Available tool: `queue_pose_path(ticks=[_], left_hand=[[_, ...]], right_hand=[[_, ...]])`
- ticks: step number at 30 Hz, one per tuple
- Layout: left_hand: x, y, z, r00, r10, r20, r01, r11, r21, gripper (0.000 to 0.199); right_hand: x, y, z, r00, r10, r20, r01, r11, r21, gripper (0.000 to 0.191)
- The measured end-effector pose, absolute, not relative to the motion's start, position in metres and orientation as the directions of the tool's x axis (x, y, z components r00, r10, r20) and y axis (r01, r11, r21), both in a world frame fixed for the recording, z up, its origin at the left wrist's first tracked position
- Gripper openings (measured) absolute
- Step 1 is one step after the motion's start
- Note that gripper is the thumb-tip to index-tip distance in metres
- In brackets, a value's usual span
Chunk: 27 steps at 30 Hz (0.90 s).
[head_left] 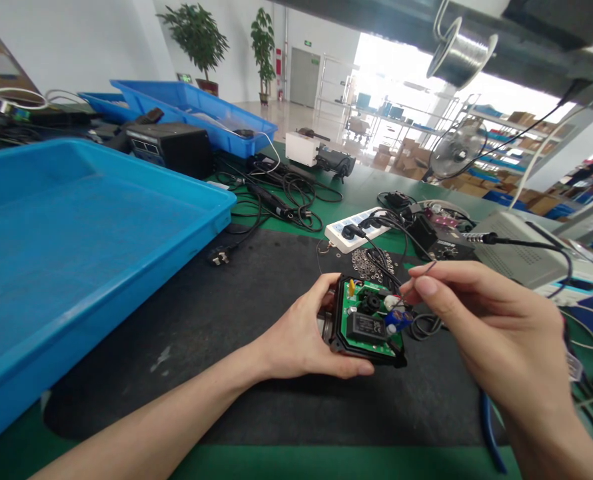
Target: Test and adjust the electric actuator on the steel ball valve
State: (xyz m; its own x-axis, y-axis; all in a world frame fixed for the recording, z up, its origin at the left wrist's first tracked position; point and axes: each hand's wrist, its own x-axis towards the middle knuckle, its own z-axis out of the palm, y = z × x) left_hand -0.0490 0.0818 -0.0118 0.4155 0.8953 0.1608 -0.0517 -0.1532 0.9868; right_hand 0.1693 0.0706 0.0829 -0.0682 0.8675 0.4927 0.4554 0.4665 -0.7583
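The head view is showing two bare hands over a black mat (186,313) on a green table (256,463). The left hand (301,333) is holding a black box with a green circuit board (371,317), its fingers and thumb closed around the side and bottom edge. The box is being held up above the mat, with the green board facing up and a bit tilted. On the board, a black block, a round black part and two blue parts are showing. The right hand (476,320) is pinching a thin wire (419,280) between its thumb and finger, close to the right side of the box. Behind the box, a pile of small metal rings (373,265) is lying near a white power strip (356,230). A big blue tray (91,247) is sitting on the left.
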Motion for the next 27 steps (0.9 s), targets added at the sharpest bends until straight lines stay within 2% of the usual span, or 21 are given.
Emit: queue_pose_path(ticks=[5, 11, 17, 22, 27], left_hand=[[-0.0486, 0.0816, -0.0122, 0.428, 0.889, 0.164, -0.067, -0.15, 0.986, 0.098], [-0.049, 0.0813, -0.011, 0.424, 0.891, 0.162, -0.049, -0.156, 0.987, 0.1], [-0.0475, 0.0818, -0.0096, 0.433, 0.882, 0.187, -0.061, -0.179, 0.982, 0.091], [-0.0464, 0.0816, -0.0105, 0.434, 0.881, 0.188, -0.06, -0.18, 0.982, 0.091], [-0.0464, 0.0818, -0.0108, 0.431, 0.883, 0.186, -0.062, -0.177, 0.982, 0.092]], right_hand=[[0.1722, 0.077, 0.0805, -0.092, 0.883, 0.461, 0.394, 0.458, -0.797, 0.011], [0.1715, 0.0747, 0.0794, -0.099, 0.871, 0.481, 0.389, 0.479, -0.787, 0.011], [0.1691, 0.0762, 0.0867, -0.138, 0.882, 0.451, 0.359, 0.469, -0.807, 0.007], [0.1711, 0.0751, 0.0872, -0.129, 0.885, 0.448, 0.375, 0.462, -0.804, 0.009], [0.1749, 0.0806, 0.082, -0.132, 0.897, 0.422, 0.321, 0.441, -0.838, 0.011]])
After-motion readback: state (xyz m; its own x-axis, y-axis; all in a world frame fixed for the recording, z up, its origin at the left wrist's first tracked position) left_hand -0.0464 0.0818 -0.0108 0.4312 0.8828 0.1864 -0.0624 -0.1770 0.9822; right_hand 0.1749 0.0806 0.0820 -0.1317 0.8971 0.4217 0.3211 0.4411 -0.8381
